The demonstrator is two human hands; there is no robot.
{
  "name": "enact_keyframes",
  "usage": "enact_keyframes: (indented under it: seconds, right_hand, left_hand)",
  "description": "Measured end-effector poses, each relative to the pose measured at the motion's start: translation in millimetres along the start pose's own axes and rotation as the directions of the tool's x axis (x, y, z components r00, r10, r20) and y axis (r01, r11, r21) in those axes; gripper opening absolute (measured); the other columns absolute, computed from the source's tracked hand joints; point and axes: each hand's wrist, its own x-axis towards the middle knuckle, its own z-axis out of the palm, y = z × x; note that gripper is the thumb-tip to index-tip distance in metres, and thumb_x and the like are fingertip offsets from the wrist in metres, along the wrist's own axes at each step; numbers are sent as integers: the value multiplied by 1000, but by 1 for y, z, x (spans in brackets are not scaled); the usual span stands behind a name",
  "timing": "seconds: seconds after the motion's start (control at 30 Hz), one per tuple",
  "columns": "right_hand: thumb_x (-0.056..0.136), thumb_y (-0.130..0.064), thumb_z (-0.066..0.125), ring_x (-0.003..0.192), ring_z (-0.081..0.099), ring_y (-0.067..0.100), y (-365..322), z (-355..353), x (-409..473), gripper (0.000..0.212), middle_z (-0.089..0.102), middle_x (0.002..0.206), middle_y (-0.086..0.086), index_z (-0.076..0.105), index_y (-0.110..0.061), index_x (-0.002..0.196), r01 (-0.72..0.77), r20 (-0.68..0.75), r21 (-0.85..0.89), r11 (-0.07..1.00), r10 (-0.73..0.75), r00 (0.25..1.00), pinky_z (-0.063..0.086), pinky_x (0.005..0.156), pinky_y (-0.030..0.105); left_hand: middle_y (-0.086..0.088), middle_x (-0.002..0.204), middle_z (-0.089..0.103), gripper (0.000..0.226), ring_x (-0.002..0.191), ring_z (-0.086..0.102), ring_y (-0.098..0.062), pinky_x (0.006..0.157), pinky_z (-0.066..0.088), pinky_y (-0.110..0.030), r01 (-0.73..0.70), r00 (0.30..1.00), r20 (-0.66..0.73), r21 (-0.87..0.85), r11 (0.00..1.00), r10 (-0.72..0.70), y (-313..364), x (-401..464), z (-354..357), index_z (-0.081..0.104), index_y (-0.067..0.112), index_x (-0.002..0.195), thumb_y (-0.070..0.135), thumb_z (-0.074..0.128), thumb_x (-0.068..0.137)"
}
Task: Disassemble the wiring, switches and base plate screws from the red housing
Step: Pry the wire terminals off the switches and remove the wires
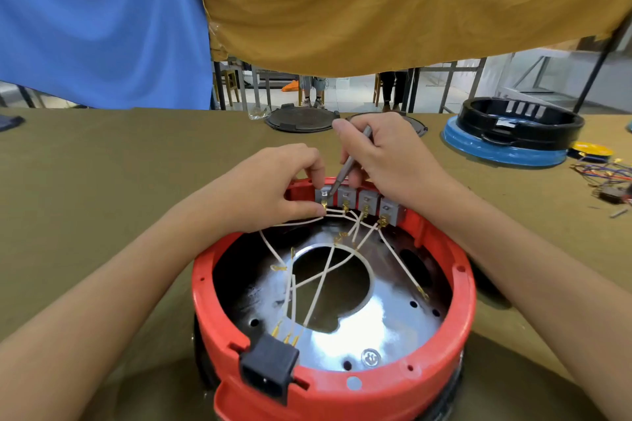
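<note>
At the red housing's (458, 284) far rim, left hand (273, 188) pinches a wire (333, 213), right hand (383, 154) grips tweezers (349, 164).

White wires (328, 270) across housing (458, 287) opening

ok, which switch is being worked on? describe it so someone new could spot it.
Start at the red housing in front of the person. Along the inside of its far wall sits a row of four grey switches with white wires clipped on. The one meant is the leftmost switch: the right hand has a thin metal tool tip on it, and the left hand pinches its wire.
</note>
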Motion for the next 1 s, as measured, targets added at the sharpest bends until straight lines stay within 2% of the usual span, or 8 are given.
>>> enact_keyframes:
  seconds: [0.1, 0.23, 0.4, 0.67, 0.8, 0.87, 0.93, 1.0]
  right_hand:
    - [104, -30, 46, 45, 55, 28, 3, -1, 3, 47, 61, 47, 5, 62, -7, 66, -60, 16, 46, 997, 60, 998, 38, 43, 20]
    - [104, -31, 45, 51, 56, 36, 5, -2, 3, 48, 63, 48, 5, 62, -13, 63, -90, 10, 67, 994, 90, 996, 44, 52, 31]
    - [104, -31, 47, 47, 64, 16, 3, -1, -1, 45, 61, 46, -2, 61, -12, 65, 8, -27, 0, 1000, -8, 1000, 40, 46, 13]
    - [105, -30, 45, 32, 39, 4, 3, -1, 2, 48, 60, 46, 1, 62, -13, 63, -86, 29, 14, 996, 86, 996, 30, 38, 13]
    - [105, -31, 45, 33, 37, 7, 3, -1, 4, 49, 59, 45, 0, 62, -13, 62, -87, 36, 8, 996, 87, 996, 31, 39, 15]
    - [105, -33, 45, 36, 44, 15, 4, -2, 2, 49, 61, 46, 1, 62, -12, 63, -71, 18, 26, 997, 71, 997, 37, 41, 22]
    - [104, -34, 46, 48, 57, 38, 5, -3, 1, 48, 61, 47, 2, 62, -13, 63, -57, -6, 77, 995, 58, 998, 49, 48, 40]
    - [104, -35, 48, 59, 61, 48, 4, -3, 0, 48, 62, 48, 1, 62, -15, 62, -52, 4, 83, 995, 52, 999, 54, 58, 54]
  left_hand:
    - [14, 98, 56, 30, 87, 56, 1, 73, 42, -12, -1, 1000, 1, -17, 1000, 1, 0, 0, 0, 57, 27, 94, 37, 80, 79]
    - [16, 99, 56, 30, 88, 56, 3, 73, 41, -9, 2, 1000, 4, -28, 1000, -2, 1, 0, 0, 58, 27, 94, 39, 80, 78]
    - [17, 98, 56, 29, 90, 57, 3, 74, 41, -7, 7, 1000, 1, -30, 1000, -7, 0, -1, 0, 57, 28, 94, 39, 80, 79]
    - [18, 100, 56, 30, 92, 55, 5, 74, 40, -6, -1, 1000, 4, -33, 999, 1, 0, 0, 0, 56, 30, 94, 40, 80, 78]
    - [17, 101, 56, 30, 91, 57, 3, 73, 41, -6, 5, 1000, 10, -35, 999, -5, 0, 0, 0, 56, 30, 95, 41, 79, 78]
    - [17, 101, 56, 30, 92, 57, 2, 73, 41, -6, 11, 1000, 10, -35, 999, -11, 0, 0, 0, 57, 29, 95, 41, 79, 78]
    - [16, 101, 57, 29, 92, 57, 3, 74, 40, -6, 11, 1000, 7, -35, 999, -10, 0, -1, -1, 58, 29, 95, 40, 79, 78]
    - [16, 101, 57, 29, 92, 56, 3, 74, 39, -5, 14, 1000, 7, -35, 999, -14, 1, -1, -1, 58, 29, 94, 40, 79, 78]
